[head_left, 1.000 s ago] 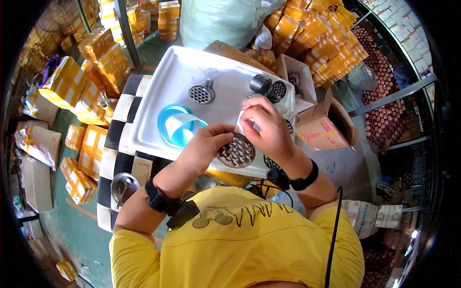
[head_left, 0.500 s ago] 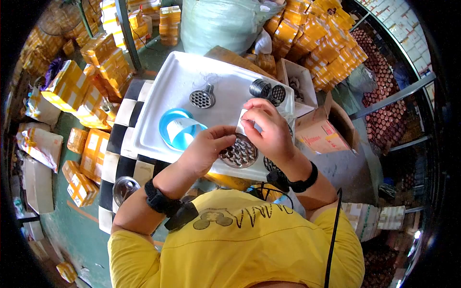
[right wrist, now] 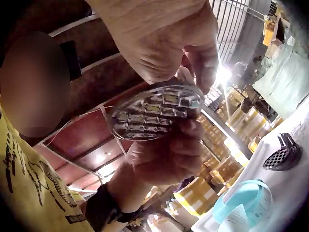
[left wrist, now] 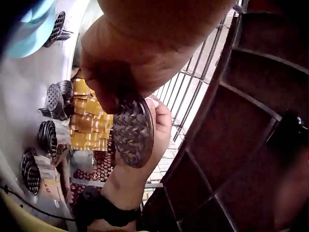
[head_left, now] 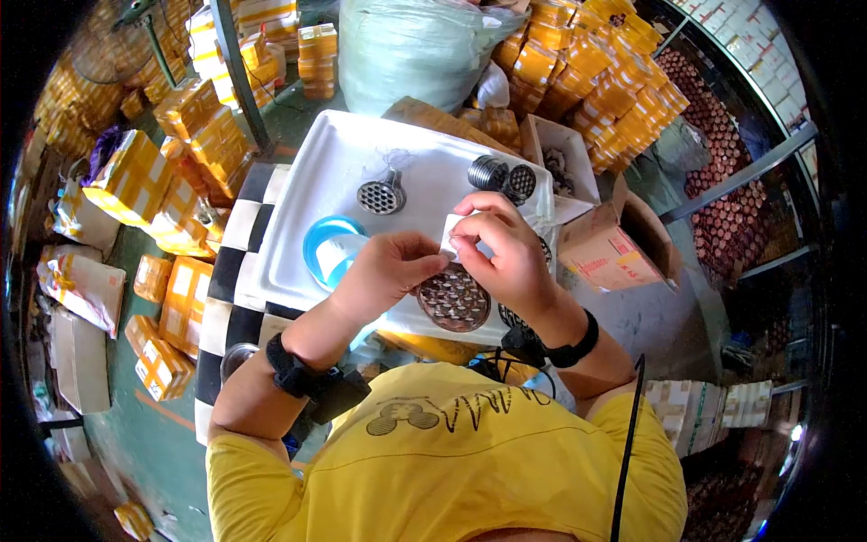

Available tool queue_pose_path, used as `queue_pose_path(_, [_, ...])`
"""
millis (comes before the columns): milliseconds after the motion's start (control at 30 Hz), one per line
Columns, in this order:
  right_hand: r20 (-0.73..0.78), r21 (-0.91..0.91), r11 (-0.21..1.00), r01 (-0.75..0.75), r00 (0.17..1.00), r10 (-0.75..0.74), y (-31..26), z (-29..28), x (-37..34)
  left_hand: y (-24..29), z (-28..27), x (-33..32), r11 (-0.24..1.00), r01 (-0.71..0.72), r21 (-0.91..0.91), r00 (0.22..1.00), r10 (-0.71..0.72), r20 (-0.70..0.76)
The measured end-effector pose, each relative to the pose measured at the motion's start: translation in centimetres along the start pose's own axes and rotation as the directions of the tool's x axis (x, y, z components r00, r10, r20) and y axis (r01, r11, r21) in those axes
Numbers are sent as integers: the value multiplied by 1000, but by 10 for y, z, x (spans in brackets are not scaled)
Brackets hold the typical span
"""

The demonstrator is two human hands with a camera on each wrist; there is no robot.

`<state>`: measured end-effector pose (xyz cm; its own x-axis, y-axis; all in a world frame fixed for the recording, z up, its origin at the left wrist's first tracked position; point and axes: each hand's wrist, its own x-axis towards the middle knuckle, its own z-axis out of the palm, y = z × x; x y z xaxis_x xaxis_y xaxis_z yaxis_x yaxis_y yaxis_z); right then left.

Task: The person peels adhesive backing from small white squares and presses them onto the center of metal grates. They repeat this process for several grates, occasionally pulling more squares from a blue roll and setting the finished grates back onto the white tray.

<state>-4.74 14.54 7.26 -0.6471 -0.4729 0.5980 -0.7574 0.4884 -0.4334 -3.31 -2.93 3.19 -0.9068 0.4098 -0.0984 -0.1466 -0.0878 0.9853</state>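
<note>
In the head view my left hand (head_left: 384,275) pinches a round metal disc (head_left: 454,300) by its edge, thumb near the rim. The disc carries rows of small raised teeth or openings, seen tilted in the left wrist view. My right hand (head_left: 497,244) is close above it, thumb and fingers pinching a small white piece (head_left: 448,237) like a paper label. Beyond the left hand lies a light-blue roll (head_left: 312,255) with a white strip hanging loose, partly hidden by that hand. The roll rests on a white tray (head_left: 298,194).
Honeycomb-faced metal pieces (head_left: 380,197) lie on the tray, and a stack of dark round ones (head_left: 488,172) stands at its far right. Right of the tray is an open cardboard box (head_left: 614,253). Yellow-taped parcels (head_left: 144,181) crowd the left; a large wrapped sack (head_left: 411,54) stands behind.
The head view has shifted, so the tray sits lower in it. The disc has tipped and dropped slightly; more of the white piece shows. The left hand now covers more of the blue roll.
</note>
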Motion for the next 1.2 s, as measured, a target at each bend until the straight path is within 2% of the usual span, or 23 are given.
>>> queue_pose_path(300, [40, -51, 999, 13, 999, -11, -2, 0, -1, -4, 6, -2, 964, -123, 235, 977, 160, -143])
queue_pose_path(400, [11, -64, 998, 0, 1000, 1, -3, 3, -3, -4, 3, -2, 941, -200, 272, 937, 265, -227])
queue_pose_path(433, [-7, 142, 981, -134, 991, 136, -1, 7, -8, -4, 3, -2, 940, -179, 290, 941, 249, -228])
queue_pose_path(533, [4, 451, 859, -242, 963, 269, 7, 10, -13, -7, 1, -7, 933, -110, 341, 950, 199, -238])
queue_pose_path(567, [83, 552, 780, -295, 950, 301, 6, 9, -12, -11, 1, -7, 939, -118, 324, 954, 197, -226])
queue_pose_path(667, [394, 500, 696, -515, 851, 346, 16, 7, -17, -9, 3, -9, 947, -106, 304, 961, 176, -215])
queue_pose_path(700, [322, 486, 717, -499, 865, 384, 13, 10, -15, -10, 5, -9, 956, -94, 279, 964, 158, -214])
queue_pose_path(800, [299, 447, 721, -530, 848, 437, 14, 13, -17, -12, 7, -9, 965, -79, 251, 969, 133, -209])
queue_pose_path(1000, [248, 403, 772, -492, 871, 425, 20, 18, -22, -10, 7, -10, 960, -84, 266, 972, 138, -191])
queue_pose_path(1200, [250, 374, 775, -510, 860, 445, 16, 16, -20, -12, 8, -9, 979, -58, 197, 977, 96, -190])
